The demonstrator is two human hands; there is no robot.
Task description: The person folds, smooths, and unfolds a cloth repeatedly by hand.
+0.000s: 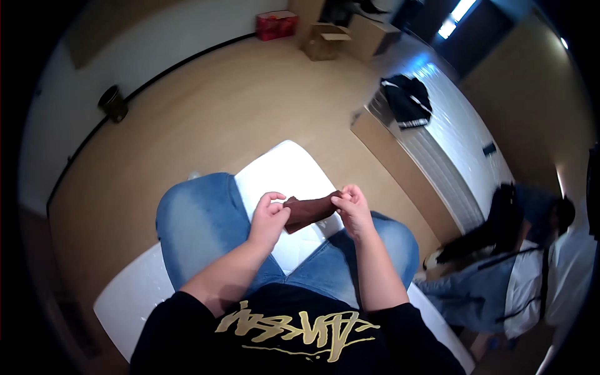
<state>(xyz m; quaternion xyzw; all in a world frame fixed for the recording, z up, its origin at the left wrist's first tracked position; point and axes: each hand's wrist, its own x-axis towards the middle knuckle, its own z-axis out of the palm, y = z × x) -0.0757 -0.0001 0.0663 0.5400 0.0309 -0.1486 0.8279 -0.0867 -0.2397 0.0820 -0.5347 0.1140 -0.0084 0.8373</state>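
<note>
A dark brown piece of soft material point(307, 214), perhaps cloth, is stretched between my two hands above my lap. My left hand point(270, 220) pinches its left end between thumb and fingers. At the other end, slightly higher, my right hand point(353, 210) grips the material with thumb and fingertips. Its exact kind does not show. Below it, between my jeans-clad legs, lies a smooth white surface point(287, 165).
A person point(531, 219) bends down at the right, beside more clothing. A plastic-wrapped mattress point(459, 144) with a black garment point(407, 100) on it lies at the far right. An open cardboard box point(325, 42), a red box point(276, 25) and a dark bin point(113, 104) stand along the walls.
</note>
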